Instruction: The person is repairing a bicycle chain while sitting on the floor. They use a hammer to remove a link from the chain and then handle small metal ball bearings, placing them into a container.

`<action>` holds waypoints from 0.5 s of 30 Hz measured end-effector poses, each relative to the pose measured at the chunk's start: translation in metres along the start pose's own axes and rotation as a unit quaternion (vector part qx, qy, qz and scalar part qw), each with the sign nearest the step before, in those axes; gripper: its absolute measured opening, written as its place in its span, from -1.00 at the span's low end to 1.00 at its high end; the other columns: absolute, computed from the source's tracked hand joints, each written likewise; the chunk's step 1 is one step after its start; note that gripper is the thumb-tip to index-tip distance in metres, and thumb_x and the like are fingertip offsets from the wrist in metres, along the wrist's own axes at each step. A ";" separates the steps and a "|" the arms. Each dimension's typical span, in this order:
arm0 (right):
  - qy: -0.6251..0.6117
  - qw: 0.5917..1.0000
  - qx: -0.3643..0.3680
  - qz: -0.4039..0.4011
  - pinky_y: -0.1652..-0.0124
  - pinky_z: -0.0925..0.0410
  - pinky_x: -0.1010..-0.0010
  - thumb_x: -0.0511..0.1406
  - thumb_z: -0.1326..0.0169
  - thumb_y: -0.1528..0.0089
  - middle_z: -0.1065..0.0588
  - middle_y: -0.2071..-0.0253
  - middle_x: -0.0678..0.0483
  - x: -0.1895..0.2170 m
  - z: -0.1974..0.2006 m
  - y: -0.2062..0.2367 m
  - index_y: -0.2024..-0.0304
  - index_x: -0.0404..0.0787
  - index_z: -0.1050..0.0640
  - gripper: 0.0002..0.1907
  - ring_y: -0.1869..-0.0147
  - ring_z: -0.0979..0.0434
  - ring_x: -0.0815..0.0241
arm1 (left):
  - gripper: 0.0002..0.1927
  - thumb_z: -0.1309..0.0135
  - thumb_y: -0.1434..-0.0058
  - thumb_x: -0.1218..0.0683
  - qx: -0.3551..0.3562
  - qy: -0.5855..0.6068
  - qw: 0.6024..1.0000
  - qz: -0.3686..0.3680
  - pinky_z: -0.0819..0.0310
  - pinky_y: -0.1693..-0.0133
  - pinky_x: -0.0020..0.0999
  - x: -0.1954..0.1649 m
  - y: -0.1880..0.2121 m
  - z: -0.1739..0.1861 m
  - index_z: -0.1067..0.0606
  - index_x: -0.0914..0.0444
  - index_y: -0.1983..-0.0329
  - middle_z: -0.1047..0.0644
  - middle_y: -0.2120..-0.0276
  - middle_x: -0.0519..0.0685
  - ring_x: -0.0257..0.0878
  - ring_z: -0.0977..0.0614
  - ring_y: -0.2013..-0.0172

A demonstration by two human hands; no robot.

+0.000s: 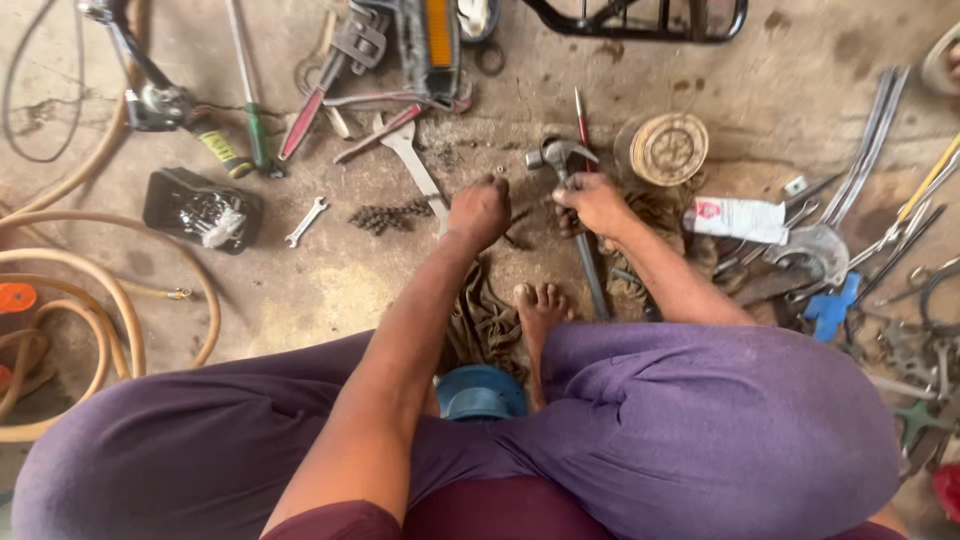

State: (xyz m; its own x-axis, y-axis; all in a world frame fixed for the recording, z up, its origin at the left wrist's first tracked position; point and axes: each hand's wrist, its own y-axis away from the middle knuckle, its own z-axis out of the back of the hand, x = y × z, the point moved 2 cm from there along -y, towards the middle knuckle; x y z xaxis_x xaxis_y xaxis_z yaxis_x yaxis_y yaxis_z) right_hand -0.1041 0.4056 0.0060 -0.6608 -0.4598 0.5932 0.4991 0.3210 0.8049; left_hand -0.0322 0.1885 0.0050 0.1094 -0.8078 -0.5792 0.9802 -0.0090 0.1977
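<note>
I sit on a concrete floor with my knees spread in purple trousers (700,430). My left hand (479,211) reaches forward with its fingers curled down on the floor, beside a large silver spanner (418,168) and a short dark chain (385,215). What it grips is hidden. My right hand (597,203) rests on the shaft of a claw hammer (572,200) that lies on the floor with its head pointing away from me. A bare foot (538,310) and a brown rag (480,320) lie between my knees.
A red-handled pipe wrench (330,80), a small spanner (305,221), a black box (202,210) and coiled tan hose (110,300) lie at the left. A round disc (669,148), a white tube (738,218), metal rods (870,140) and several tools crowd the right.
</note>
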 end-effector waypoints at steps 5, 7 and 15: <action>-0.147 0.989 -0.010 -0.005 0.45 -0.54 0.27 -0.29 -0.11 -0.34 -0.53 0.40 0.04 -0.007 -0.003 -0.007 0.17 -0.27 -0.54 -0.86 0.43 -0.56 0.18 | -0.86 -0.01 -0.26 0.17 0.025 0.007 1.000 -0.005 -0.50 0.19 0.13 0.008 -0.017 -0.016 -0.50 0.29 0.15 -0.53 0.14 0.27 0.26 -0.61 0.20; -0.129 0.991 -0.014 -0.021 0.45 -0.53 0.29 -0.30 -0.10 -0.33 -0.56 0.39 0.02 -0.001 -0.006 -0.008 0.17 -0.26 -0.56 -0.86 0.45 -0.58 0.14 | -0.86 -0.03 -0.25 0.15 0.015 0.001 1.000 -0.013 -0.52 0.18 0.10 0.014 -0.023 -0.014 -0.50 0.28 0.16 -0.54 0.16 0.24 0.23 -0.61 0.19; -0.151 0.988 -0.006 -0.045 0.40 -0.59 0.29 -0.28 -0.04 -0.38 -0.56 0.34 -0.01 0.007 -0.019 -0.005 0.11 -0.25 -0.54 -0.84 0.43 -0.60 0.18 | -0.73 0.00 -0.45 -0.04 0.044 0.073 0.984 0.154 -0.57 0.19 -0.17 0.014 -0.010 -0.007 -0.53 0.23 0.04 -0.56 0.19 0.02 -0.16 -0.59 0.30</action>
State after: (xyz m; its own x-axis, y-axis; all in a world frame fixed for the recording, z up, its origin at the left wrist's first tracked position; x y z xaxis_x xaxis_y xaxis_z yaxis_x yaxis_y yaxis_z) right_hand -0.1005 0.3846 0.0054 -0.8389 -0.2178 0.4988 0.4361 0.2795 0.8554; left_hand -0.0392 0.1812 -0.0109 0.4287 -0.6863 -0.5876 0.8792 0.1672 0.4462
